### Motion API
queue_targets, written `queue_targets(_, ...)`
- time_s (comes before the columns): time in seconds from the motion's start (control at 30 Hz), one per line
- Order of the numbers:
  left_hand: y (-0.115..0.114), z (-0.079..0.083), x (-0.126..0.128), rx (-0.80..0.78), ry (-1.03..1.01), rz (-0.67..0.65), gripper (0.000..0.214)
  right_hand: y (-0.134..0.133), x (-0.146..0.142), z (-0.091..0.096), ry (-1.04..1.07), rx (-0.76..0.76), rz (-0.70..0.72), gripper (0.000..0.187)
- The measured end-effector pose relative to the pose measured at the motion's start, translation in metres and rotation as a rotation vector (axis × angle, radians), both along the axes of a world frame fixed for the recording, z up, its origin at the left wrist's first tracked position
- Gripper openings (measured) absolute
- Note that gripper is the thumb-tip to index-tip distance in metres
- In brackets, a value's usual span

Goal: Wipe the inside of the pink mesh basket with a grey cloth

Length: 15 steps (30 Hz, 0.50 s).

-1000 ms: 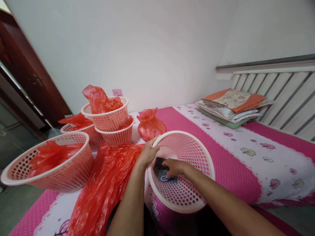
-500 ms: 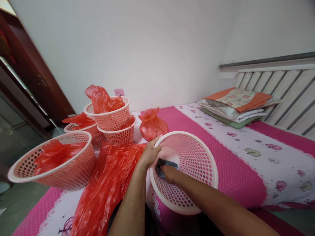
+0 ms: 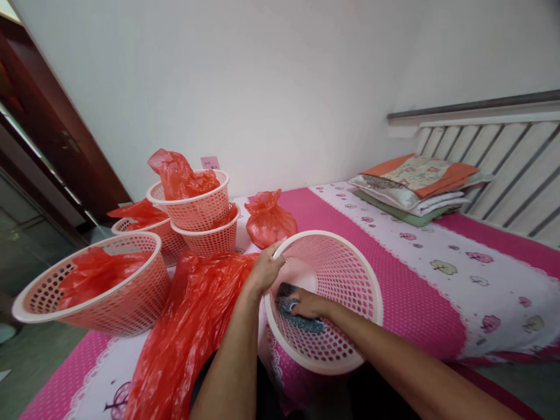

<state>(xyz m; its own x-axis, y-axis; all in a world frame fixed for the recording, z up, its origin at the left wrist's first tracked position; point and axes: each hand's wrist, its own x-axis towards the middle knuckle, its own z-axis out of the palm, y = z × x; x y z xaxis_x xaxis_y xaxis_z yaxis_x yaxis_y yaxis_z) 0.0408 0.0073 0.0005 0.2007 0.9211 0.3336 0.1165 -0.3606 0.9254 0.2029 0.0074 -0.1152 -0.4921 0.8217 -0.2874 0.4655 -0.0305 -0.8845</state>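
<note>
A pale pink plastic basket [image 3: 371, 280] with perforated walls lies tilted in front of me, its mouth facing me. My left hand [image 3: 268, 268] grips its rim at the upper left, fingers closed over the edge. Reaching inside, my right hand [image 3: 306, 304] presses a dark grey-blue cloth [image 3: 301, 319] against the lower left inner wall. Part of the cloth is bunched under the fingers. Just left of my left arm spreads a loose red plastic bag [image 3: 196, 303]. Behind the basket sits a tied red bag [image 3: 270, 220].
Several pink baskets holding red bags stand at the left, among them a wide near basket [image 3: 126, 309] and a stacked upper basket [image 3: 201, 210]. Folded bedding [image 3: 420, 181] lies at the far right by a slatted headboard [image 3: 503, 175]. Everything rests on a pink-and-white bedsheet [image 3: 420, 315].
Inside the basket, my right hand has turned and the cloth now spreads lower along the wall, with more of it showing. My left hand keeps its hold on the rim.
</note>
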Motion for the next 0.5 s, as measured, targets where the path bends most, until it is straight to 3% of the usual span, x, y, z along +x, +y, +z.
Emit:
queue_targets(0.27,0.002,0.000,0.000,-0.007,0.010,0.006,0.041,-0.040,0.023,0.027,0.107,-0.056,0.087,0.018)
queue_targets(0.4,0.004,0.000,-0.002,-0.020,0.016,0.011,0.042,-0.068,0.032,0.040,0.247,0.086,0.125,0.013)
queue_targets(0.5,0.004,0.001,-0.002,-0.043,0.011,0.003,0.041,-0.090,0.033,0.051,0.233,0.252,0.126,0.018)
